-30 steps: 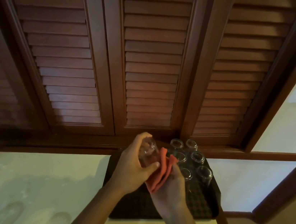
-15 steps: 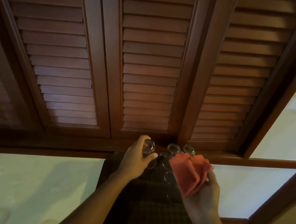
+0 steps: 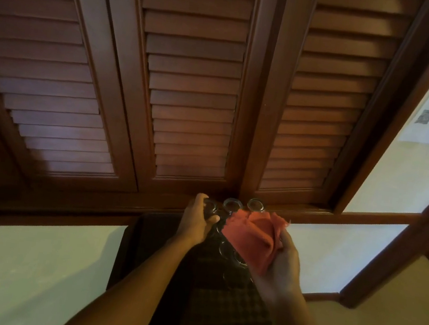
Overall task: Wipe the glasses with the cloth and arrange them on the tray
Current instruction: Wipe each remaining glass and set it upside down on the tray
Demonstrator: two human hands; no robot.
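Cloth (image 3: 249,238) now off the glass (image 3: 210,207) & bunched in right hand (image 3: 283,264); left hand (image 3: 196,222) grips the wiped glass, setting it at tray (image 3: 140,261) back row w/ others.

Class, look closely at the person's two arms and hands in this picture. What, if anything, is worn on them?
Nothing is worn. Both forearms are bare as far as the picture's bottom edge, with no sleeves in view. The left hand and the right hand are gloveless, and no watch, bracelet or ring shows on either.
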